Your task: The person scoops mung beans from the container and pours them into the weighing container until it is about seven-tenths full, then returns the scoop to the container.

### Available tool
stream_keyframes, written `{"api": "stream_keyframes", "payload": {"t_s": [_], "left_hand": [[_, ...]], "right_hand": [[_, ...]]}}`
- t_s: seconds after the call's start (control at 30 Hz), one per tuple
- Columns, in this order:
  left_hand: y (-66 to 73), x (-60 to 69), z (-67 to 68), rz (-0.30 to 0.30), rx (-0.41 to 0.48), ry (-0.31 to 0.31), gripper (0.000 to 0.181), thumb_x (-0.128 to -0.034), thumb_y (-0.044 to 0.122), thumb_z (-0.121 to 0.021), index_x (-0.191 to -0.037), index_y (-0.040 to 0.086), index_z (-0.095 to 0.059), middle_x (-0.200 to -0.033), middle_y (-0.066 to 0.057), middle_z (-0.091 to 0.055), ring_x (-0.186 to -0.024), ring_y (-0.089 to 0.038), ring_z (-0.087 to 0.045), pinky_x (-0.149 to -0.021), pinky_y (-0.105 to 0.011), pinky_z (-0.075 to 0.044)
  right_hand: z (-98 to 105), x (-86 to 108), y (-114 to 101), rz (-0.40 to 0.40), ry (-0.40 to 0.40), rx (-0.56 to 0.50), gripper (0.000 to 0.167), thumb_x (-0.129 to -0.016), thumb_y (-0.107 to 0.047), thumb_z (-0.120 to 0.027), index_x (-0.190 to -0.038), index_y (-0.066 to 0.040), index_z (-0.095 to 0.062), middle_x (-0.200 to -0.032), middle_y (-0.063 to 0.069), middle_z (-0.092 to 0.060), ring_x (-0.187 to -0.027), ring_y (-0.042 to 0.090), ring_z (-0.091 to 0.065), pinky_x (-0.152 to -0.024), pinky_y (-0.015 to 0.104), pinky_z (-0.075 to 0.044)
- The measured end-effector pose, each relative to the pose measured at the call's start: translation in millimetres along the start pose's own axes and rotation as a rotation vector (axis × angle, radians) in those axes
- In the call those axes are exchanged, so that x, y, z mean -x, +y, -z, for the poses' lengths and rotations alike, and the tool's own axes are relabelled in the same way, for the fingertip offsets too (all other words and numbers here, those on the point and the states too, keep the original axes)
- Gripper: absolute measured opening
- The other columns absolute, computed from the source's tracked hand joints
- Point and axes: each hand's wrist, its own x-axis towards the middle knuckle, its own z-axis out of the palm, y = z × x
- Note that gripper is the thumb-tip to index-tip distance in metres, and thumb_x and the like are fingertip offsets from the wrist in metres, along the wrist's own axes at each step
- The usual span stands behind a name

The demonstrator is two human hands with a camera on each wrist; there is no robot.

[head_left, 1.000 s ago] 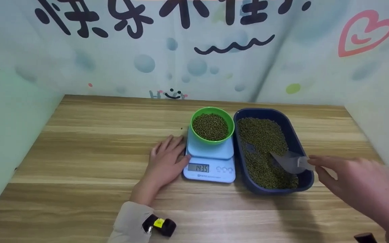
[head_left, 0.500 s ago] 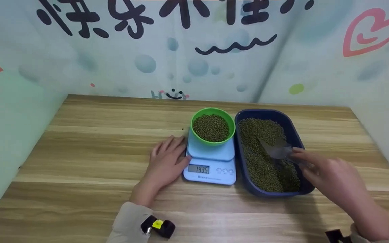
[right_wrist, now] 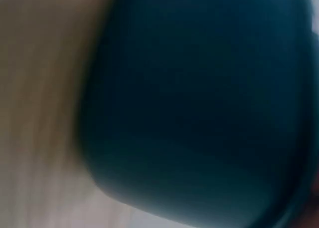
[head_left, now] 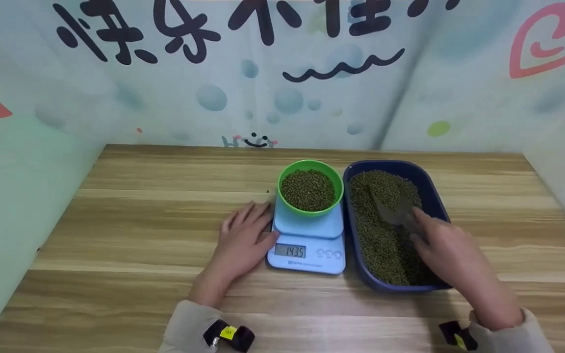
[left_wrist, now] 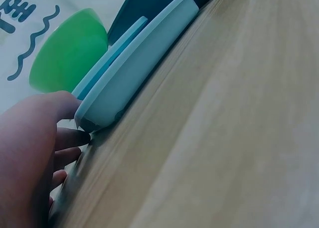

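Note:
My right hand [head_left: 451, 250] grips the handle of a translucent scoop [head_left: 389, 212], its blade down among small green-brown beans [head_left: 378, 245]. These beans fill much of a dark blue tub [head_left: 433, 196], whose outer wall fills the right wrist view, blurred. Left of the tub stands a pale blue kitchen scale [head_left: 329, 264], its display showing 143.5 or 1435. On the scale's platform a green bowl [head_left: 281, 196] holds more beans. My left hand [head_left: 243, 245] rests on the table beside the scale with fingers extended, the thumb at the scale's left edge. Left wrist view: thumb and scale [left_wrist: 134, 63] touch.
Everything stands on a wood-grain table [head_left: 130, 235]. A printed backdrop [head_left: 165, 98] with lettering and bubbles closes off the back, and pale walls flank both sides. A single dark speck lies on the table left of the bowl.
My right hand and the scoop have moved left and farther back through the beans in the tub. The left hand stays at the scale, and the display reads the same. The head view has shifted slightly.

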Motion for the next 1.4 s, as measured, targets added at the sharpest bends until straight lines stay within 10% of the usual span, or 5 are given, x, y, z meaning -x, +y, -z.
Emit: {"api": "stream_keyframes", "payload": {"t_s": [0.4,1.4], "left_hand": [[1.4,-1.4,-0.9,0.008,0.003,-0.006,0.052,-0.0904,0.05,-0.035,-0.136,0.025,-0.039,-0.144,0.006,-0.027,-0.134,-0.018,-0.011,-0.104,-0.041,-0.003],[-0.2,0.6,-0.3,-0.003,0.014,-0.008,0.053,-0.0902,0.052,-0.034,-0.134,0.024,-0.041,-0.144,0.005,-0.026,-0.134,-0.02,-0.011,-0.103,-0.044,-0.003]], "right_hand": [[-21.4,5.1,1.0,0.092,0.206,0.085,0.048,-0.08,-0.007,-0.061,-0.125,0.002,-0.048,-0.077,0.014,-0.058,-0.054,0.023,-0.051,-0.044,0.041,-0.041],[-22.7,2.2,-0.6,0.012,0.073,0.119,0.046,-0.082,-0.022,-0.062,-0.124,-0.009,-0.047,-0.076,0.007,-0.062,-0.05,0.017,-0.048,-0.039,0.035,-0.036]]}}
